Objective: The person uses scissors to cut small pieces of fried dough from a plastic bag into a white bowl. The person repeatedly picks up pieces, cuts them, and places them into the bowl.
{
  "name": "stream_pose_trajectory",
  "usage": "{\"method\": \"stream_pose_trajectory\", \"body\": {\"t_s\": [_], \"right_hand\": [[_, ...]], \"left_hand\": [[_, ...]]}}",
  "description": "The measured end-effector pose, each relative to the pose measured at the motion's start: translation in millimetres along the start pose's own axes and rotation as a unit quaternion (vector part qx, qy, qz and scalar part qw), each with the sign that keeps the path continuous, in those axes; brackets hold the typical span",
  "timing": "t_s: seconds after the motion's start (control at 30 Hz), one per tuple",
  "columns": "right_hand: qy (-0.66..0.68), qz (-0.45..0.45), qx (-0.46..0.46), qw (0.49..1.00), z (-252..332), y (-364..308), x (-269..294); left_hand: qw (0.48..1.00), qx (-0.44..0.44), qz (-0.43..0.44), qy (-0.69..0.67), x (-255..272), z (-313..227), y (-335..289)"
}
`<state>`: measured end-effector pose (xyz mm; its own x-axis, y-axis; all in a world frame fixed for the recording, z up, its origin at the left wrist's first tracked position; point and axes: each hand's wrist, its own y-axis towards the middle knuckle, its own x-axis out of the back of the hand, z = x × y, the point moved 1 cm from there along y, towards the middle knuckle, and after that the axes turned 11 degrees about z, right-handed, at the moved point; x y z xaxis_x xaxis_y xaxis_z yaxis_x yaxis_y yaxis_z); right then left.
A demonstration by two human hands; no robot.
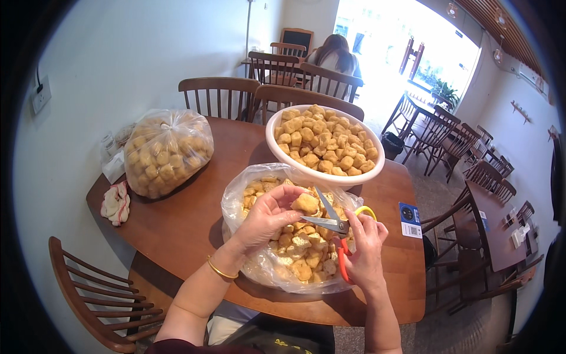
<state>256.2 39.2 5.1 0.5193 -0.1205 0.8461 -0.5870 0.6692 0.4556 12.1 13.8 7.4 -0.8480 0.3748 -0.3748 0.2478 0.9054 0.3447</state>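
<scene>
My left hand [272, 213] pinches a golden fried tofu puff [305, 204] between thumb and fingers. In my right hand [367, 248] is a pair of scissors [333, 223] with red and yellow handles. Their blades are spread apart, with the tips beside the puff. Both hands are above an open clear plastic bag [236, 194] that holds many tofu puffs, some showing pale cut insides. Just behind it, a white round basin [272, 133] is heaped with whole puffs. A tied clear bag [171, 154] full of puffs stands at the left of the table.
The brown wooden table [177, 236] carries a red-and-white cloth [115, 203] at its left edge and a blue-and-white card [409, 219] at its right. Wooden chairs [218, 97] surround it. A person [336, 62] sits farther back, facing away. More tables [501, 227] stand at the right.
</scene>
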Motion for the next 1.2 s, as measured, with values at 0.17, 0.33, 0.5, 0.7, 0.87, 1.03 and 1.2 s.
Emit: {"method": "stream_pose_trajectory", "body": {"t_s": [0.17, 0.33, 0.5, 0.7, 0.87, 1.03, 1.2], "right_hand": [[-0.005, 0.005, 0.003, 1.000, 1.1, 0.1, -0.5], [-0.011, 0.012, 0.001, 1.000, 1.3, -0.4, -1.6], [-0.004, 0.036, -0.016, 0.999, 3.9, -0.2, 0.3], [0.021, 0.035, -0.006, 0.999, 2.5, -0.3, -0.9], [0.027, 0.059, -0.004, 0.998, 3.8, 0.7, 2.0], [0.058, 0.082, -0.008, 0.995, 1.1, -2.5, 1.2], [0.039, 0.041, -0.017, 0.998, 1.0, 0.4, 6.9]], "left_hand": [[1.000, 0.004, 0.005, 0.021, -3.1, 1.0, 0.0], [0.998, 0.035, -0.019, 0.042, -14.4, -4.1, -1.2], [0.998, 0.043, -0.025, 0.050, -14.7, -2.9, -2.0], [0.997, 0.052, -0.044, 0.033, -10.0, -10.9, -3.7], [0.992, 0.095, -0.065, 0.060, -4.2, -17.6, -6.5], [0.983, 0.124, -0.093, 0.096, -1.6, -22.3, -6.8], [0.992, 0.056, -0.087, 0.075, 4.2, -17.7, -4.7]]}}
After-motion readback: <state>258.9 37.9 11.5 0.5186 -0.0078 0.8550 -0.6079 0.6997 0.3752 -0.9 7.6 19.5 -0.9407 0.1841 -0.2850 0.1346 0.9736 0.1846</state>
